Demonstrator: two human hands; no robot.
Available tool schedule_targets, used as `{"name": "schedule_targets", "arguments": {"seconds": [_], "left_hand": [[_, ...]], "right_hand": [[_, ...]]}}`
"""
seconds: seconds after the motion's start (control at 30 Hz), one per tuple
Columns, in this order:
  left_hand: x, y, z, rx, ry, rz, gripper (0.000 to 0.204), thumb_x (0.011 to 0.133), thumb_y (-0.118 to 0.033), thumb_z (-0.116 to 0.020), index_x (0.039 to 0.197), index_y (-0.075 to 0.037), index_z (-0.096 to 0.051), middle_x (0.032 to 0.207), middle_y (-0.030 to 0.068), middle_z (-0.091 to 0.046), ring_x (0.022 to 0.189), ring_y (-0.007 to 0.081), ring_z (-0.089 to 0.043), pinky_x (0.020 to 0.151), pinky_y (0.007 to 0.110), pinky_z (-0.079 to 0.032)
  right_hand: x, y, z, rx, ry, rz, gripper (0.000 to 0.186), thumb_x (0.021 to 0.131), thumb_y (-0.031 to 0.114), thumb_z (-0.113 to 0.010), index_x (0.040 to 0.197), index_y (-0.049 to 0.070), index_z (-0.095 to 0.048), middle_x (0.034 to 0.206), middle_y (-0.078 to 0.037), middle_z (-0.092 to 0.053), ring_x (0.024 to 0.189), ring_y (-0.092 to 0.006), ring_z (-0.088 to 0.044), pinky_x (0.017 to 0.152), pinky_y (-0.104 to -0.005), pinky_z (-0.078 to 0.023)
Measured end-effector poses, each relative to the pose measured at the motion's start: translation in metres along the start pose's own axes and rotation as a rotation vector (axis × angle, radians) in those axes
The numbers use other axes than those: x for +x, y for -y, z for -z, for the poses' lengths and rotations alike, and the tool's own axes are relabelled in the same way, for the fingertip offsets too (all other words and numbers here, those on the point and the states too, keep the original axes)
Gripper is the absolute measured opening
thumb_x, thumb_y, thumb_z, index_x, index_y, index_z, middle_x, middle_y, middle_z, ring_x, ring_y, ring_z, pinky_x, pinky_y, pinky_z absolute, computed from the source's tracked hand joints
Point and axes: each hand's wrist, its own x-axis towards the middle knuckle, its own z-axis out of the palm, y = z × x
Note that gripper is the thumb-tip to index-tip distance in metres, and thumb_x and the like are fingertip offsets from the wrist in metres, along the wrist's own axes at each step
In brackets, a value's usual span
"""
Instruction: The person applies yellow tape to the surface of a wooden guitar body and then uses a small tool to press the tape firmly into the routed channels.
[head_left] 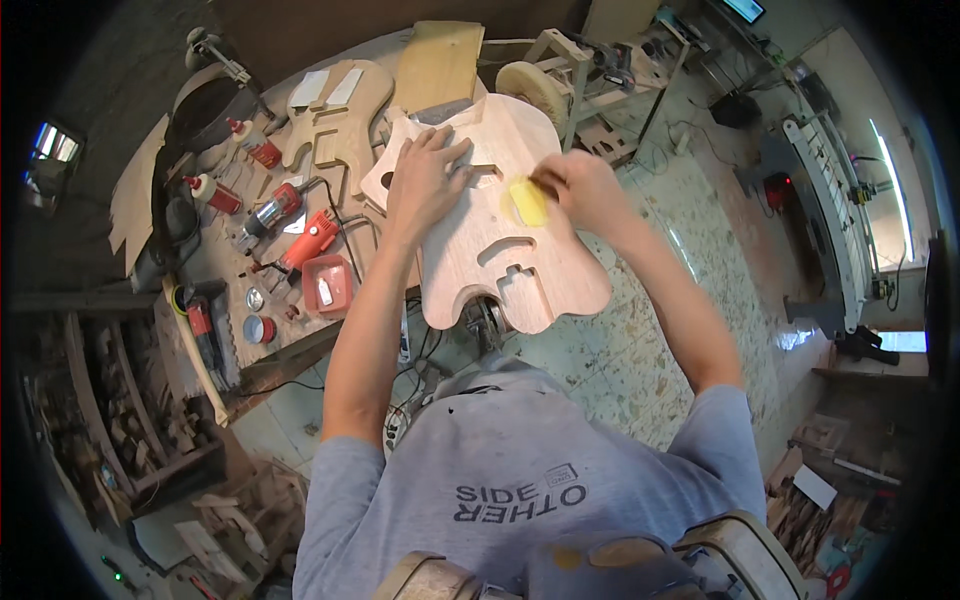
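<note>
Guitar body (462, 245) | left hand (425, 182) open atop | right hand (582, 188) closed on yellow pad (528, 203)

The left hand (430, 178) lies palm down, left forearm (368, 325) reaching forward. The right hand (588, 188) curls in, right forearm (672, 290) slanting inward

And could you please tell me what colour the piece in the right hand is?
The piece is bright yellow, seen in the head view.

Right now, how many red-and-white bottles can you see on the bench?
2. One bottle is beside the guitar-shaped wood on the left; the other bottle is lower in the picture, near a red-and-grey tool. More could be hidden behind things.
</note>
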Motion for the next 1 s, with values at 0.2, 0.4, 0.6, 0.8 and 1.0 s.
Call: {"name": "schedule_targets", "arguments": {"seconds": [0.2,0.4,0.6,0.8,1.0], "left_hand": [[-0.005,-0.002,0.000,-0.009,-0.027,0.013,0.043,0.092,-0.023,-0.076,0.133,-0.012,-0.077,0.151,0.0180,-0.063,0.145,0.0376,-0.053,0.127,0.057,-0.034],[-0.003,-0.002,-0.001,0.004,-0.041,-0.012,0.042,0.091,-0.022,-0.076,0.131,-0.012,-0.078,0.146,0.0172,-0.066,0.143,0.0370,-0.054,0.126,0.058,-0.035],[-0.004,-0.006,0.002,-0.006,-0.032,-0.002,0.043,0.091,-0.024,-0.077,0.132,-0.012,-0.078,0.149,0.0174,-0.064,0.143,0.0369,-0.054,0.125,0.055,-0.036],[-0.002,-0.002,0.001,0.007,-0.003,0.006,0.045,0.093,-0.026,-0.076,0.135,-0.011,-0.077,0.154,0.0175,-0.062,0.144,0.0378,-0.054,0.125,0.050,-0.037],[-0.003,-0.002,0.001,0.022,0.025,0.014,0.047,0.094,-0.026,-0.076,0.138,-0.012,-0.075,0.155,0.0180,-0.061,0.145,0.0377,-0.053,0.127,0.052,-0.034]], "right_hand": [[-0.029,0.026,0.014,0.113,0.151,0.017,0.010,0.093,0.010,-0.072,0.097,0.005,-0.079,0.087,-0.018,-0.076,0.083,-0.0356,-0.075,0.076,-0.0455,-0.058],[0.019,0.004,-0.007,0.110,0.061,0.041,0.011,0.092,0.011,-0.074,0.100,0.005,-0.080,0.092,-0.016,-0.078,0.086,-0.0327,-0.075,0.078,-0.0401,-0.058],[-0.024,0.015,0.006,0.085,0.247,0.185,0.014,0.087,0.004,-0.075,0.101,0.006,-0.079,0.092,-0.014,-0.077,0.087,-0.0312,-0.074,0.078,-0.0394,-0.058],[-0.004,0.005,0.002,-0.003,-0.113,0.193,0.015,0.085,0.010,-0.073,0.099,0.007,-0.079,0.087,-0.012,-0.074,0.088,-0.0333,-0.070,0.079,-0.0433,-0.058],[-0.068,0.024,-0.022,-0.096,0.027,0.341,0.022,0.085,0.007,-0.075,0.106,0.010,-0.079,0.096,-0.008,-0.075,0.088,-0.0293,-0.069,0.078,-0.0418,-0.057]]}}
